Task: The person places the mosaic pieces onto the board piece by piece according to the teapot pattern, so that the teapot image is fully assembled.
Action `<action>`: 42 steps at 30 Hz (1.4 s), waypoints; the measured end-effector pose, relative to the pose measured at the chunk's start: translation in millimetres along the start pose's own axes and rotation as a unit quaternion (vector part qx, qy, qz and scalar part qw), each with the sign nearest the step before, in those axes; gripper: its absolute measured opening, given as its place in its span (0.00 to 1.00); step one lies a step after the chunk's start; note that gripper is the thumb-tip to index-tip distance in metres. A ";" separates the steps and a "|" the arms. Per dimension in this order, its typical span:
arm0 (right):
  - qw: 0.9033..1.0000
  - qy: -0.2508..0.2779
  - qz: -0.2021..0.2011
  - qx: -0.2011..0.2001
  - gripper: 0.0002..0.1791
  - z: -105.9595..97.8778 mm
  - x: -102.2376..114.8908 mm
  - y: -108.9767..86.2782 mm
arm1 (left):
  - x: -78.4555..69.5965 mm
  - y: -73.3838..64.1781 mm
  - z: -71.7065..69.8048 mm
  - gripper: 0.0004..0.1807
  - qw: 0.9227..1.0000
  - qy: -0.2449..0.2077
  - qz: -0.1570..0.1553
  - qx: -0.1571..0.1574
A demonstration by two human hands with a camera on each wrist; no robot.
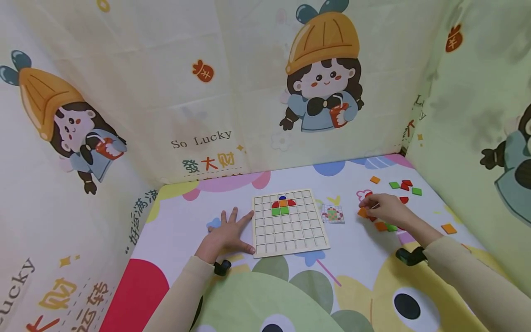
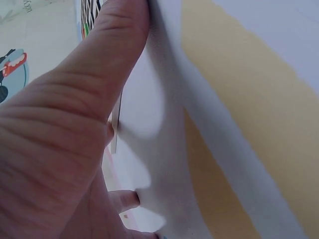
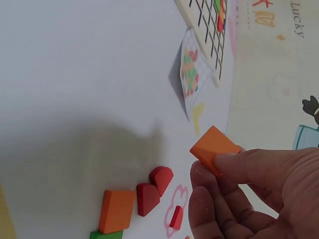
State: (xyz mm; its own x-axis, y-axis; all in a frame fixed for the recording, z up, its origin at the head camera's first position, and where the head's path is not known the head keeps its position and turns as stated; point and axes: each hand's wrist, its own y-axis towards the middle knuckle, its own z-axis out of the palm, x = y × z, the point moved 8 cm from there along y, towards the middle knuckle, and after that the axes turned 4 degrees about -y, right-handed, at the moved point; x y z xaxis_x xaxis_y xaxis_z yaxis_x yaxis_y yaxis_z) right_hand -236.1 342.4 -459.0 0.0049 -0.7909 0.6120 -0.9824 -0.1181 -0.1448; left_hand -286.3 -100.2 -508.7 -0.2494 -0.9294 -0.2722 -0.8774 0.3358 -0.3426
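A pale gridded board lies on the table with a blue piece, red curved pieces, an orange square and green squares set near its far edge. My left hand rests with fingers spread at the board's left side, thumb and a fingertip touching its edge. Between thumb and fingers my right hand pinches an orange square tile, raised above the table. Right of the board is a small card with a coloured grid pattern. Below the right hand lie another orange tile and red pieces.
Loose green, red and orange pieces are scattered at the table's right side. One orange tile lies apart near the right edge. Printed cloth walls enclose the back and sides.
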 end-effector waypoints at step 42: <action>0.980 -0.163 0.084 -0.077 0.27 -28.5 -71.9 -0.5 | -1.0 1.5 0.2 0.67 1.000 0.008 0.003 0.000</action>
State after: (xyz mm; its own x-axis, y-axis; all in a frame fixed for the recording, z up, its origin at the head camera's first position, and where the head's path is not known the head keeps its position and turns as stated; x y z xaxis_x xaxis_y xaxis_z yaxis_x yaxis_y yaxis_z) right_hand -241.4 416.4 -480.7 -0.1249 -0.9442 0.3047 -0.9908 0.1025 -0.0884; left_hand -287.3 -98.8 -509.1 -0.2603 -0.9299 -0.2600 -0.8762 0.3406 -0.3411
